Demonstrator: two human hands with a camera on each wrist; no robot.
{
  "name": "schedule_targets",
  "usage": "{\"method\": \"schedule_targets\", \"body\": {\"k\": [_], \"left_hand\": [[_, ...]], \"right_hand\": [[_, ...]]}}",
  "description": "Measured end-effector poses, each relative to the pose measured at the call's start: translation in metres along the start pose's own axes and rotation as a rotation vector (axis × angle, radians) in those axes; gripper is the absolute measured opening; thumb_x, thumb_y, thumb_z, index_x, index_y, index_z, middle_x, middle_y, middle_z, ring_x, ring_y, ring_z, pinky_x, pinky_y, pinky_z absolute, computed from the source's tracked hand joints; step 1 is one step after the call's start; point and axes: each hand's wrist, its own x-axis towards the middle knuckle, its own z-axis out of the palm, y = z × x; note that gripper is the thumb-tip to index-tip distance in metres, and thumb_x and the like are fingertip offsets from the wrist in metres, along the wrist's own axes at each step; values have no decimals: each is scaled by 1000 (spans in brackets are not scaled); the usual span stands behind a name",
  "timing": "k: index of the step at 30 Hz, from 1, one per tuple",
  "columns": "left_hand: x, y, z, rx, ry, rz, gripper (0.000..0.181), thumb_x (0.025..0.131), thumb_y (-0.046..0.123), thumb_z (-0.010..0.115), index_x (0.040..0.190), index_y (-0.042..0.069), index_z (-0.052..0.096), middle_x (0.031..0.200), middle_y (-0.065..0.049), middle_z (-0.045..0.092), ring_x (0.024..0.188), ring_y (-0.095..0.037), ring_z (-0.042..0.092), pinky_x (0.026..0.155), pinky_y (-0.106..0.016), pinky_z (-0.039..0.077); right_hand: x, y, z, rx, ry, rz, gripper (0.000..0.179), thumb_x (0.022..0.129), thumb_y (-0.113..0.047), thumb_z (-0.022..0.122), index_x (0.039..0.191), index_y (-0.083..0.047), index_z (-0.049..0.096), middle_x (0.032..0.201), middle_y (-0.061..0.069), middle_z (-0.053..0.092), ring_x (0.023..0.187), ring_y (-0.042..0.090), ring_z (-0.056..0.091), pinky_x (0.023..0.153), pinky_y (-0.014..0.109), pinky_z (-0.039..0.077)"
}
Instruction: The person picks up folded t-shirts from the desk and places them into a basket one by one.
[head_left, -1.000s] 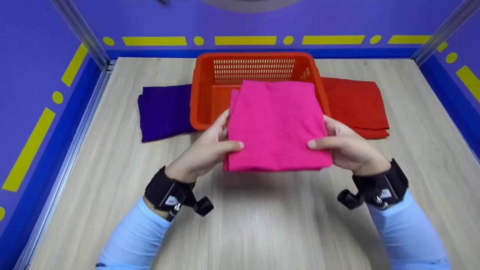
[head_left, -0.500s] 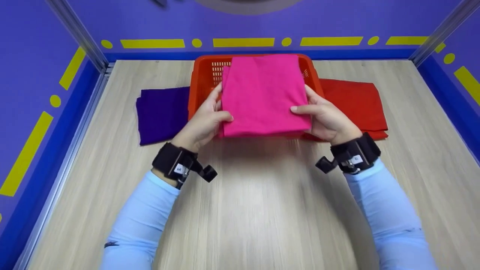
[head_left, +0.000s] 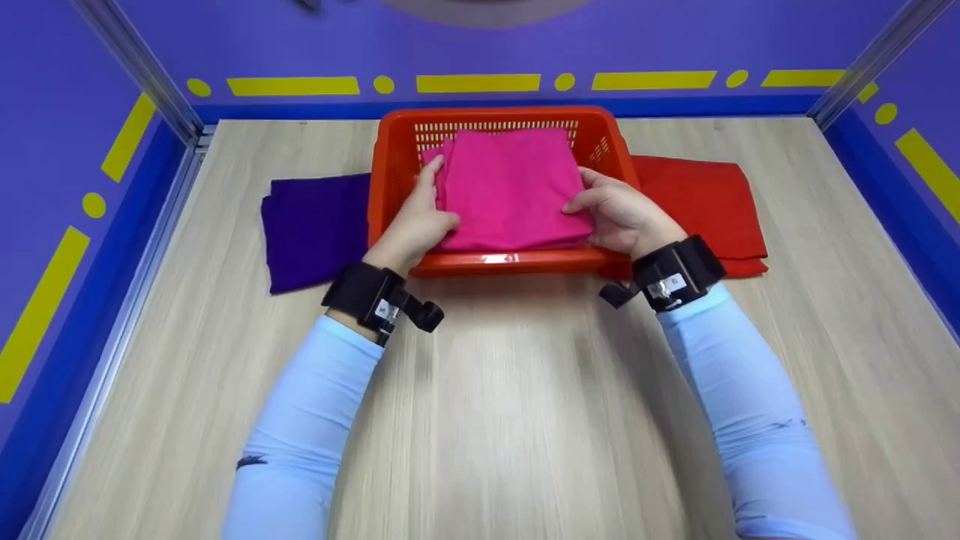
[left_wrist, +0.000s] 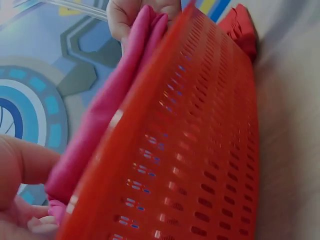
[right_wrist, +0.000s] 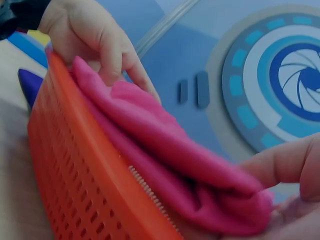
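A folded pink cloth (head_left: 514, 191) lies level within the mouth of an orange-red plastic basket (head_left: 510, 262) in the head view. My left hand (head_left: 416, 225) grips its left edge, thumb on top and fingers along the side. At the opposite edge my right hand (head_left: 619, 214) pinches it, thumb above and the other fingers hidden beneath. Seen from the left wrist, the folded cloth (left_wrist: 95, 120) shows at the basket's rim, just above the perforated wall (left_wrist: 195, 135). From the right wrist, the layered folds of the cloth (right_wrist: 165, 140) show between both hands.
A folded purple cloth (head_left: 315, 232) lies on the wooden table (head_left: 495, 397) left of the basket, and a folded red cloth (head_left: 701, 210) lies to its right. Blue-purple panels (head_left: 480, 52) with yellow marks stand behind and at both sides.
Both hands have carried the pink cloth away from the body and down, from in front of and above the basket to inside its rim. The purple and red cloths stayed put.
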Motion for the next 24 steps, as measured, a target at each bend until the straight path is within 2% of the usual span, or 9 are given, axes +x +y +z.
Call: {"method": "schedule_targets", "body": {"k": [2, 5, 8, 12, 15, 18, 21, 24], "left_hand": [[2, -1, 1, 36, -6, -3, 95, 78, -20, 47, 152, 24, 6, 157, -5, 0, 137, -14, 12, 54, -25, 33], [6, -1, 2, 115, -16, -11, 94, 78, -19, 47, 152, 24, 5, 157, -6, 3, 132, -19, 23, 59, -25, 39], [9, -3, 5, 174, -29, -25, 94, 78, -20, 44, 152, 23, 4, 157, -7, 6, 126, -22, 31, 62, -25, 42], [13, -7, 6, 207, -41, -52, 94, 77, -21, 40, 152, 23, 3, 157, -8, 9, 100, -25, 47, 56, -25, 39], [16, -8, 5, 243, -57, -79, 93, 78, -20, 38, 152, 23, 2, 155, -9, 17, 74, -22, 44, 56, -25, 36], [18, -9, 6, 295, -78, -106, 92, 79, -20, 36, 152, 23, 1, 149, -11, 31, 61, -16, 36, 54, -24, 34], [19, -10, 8, 340, -95, -116, 91, 79, -20, 35, 152, 22, 0, 137, -13, 46, 53, -13, 28, 49, -23, 31], [19, -12, 9, 385, -104, -109, 90, 80, -18, 36, 152, 21, 0, 128, -14, 52, 52, -12, 28, 49, -22, 31]], "right_hand": [[6, 0, -1, -27, 43, 29, 64, 88, 8, 51, 141, -25, 37, 130, 8, 43, 115, 28, 50, 93, 44, 43], [13, 1, -2, -45, 91, 56, 67, 88, 9, 50, 142, -27, 37, 130, 8, 43, 115, 27, 49, 94, 44, 42], [19, 3, -2, -57, 94, 70, 69, 88, 10, 48, 144, -27, 34, 129, 8, 43, 114, 26, 48, 92, 43, 45], [25, 7, 1, -95, 86, 81, 72, 88, 12, 44, 146, -28, 30, 127, 8, 42, 112, 25, 47, 89, 42, 48], [27, 9, 4, -190, 112, 86, 76, 88, 11, 43, 148, -32, 26, 136, 7, 38, 117, 24, 43, 93, 41, 45], [27, 10, 5, -346, 155, 95, 79, 89, 9, 43, 149, -37, 20, 149, 3, 26, 125, 22, 35, 96, 39, 40], [26, 11, 6, -459, 184, 105, 77, 90, 6, 44, 148, -39, 21, 152, -1, 19, 126, 22, 31, 94, 36, 40], [26, 13, 5, -490, 179, 111, 71, 91, 4, 46, 148, -34, 27, 146, 1, 25, 120, 24, 36, 90, 34, 41]]}}
